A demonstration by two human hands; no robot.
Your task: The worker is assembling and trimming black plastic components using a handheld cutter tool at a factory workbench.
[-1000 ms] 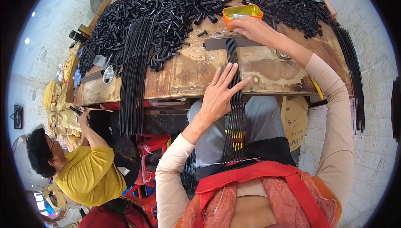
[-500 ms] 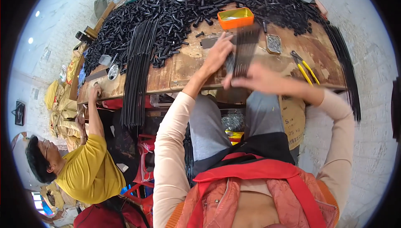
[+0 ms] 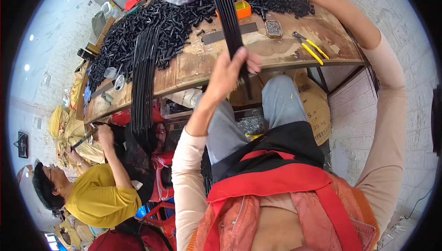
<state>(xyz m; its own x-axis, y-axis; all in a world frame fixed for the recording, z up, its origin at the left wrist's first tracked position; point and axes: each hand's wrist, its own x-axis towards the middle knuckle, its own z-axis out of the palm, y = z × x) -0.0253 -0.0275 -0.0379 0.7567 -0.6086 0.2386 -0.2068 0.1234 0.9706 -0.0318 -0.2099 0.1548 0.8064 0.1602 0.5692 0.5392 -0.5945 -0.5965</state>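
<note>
Hands at work over a wooden desk point(image 3: 294, 48): the left hand point(image 3: 229, 74) is closed around the lower part of a bundle of long black rods point(image 3: 228, 16), held upright in front of the desk's near edge, above the person's knees. The right arm reaches up past the top of the frame, so its hand is out of sight and its grip cannot be told. A heap of short black tubes point(image 3: 175, 21) covers the desk's far side, beside an orange tray point(image 3: 242, 9), a small square tin point(image 3: 273, 28) and yellow-handled pliers point(image 3: 311, 48). At lower left, a co-worker in a yellow shirt point(image 3: 99, 196) appears to handle another rod.
</note>
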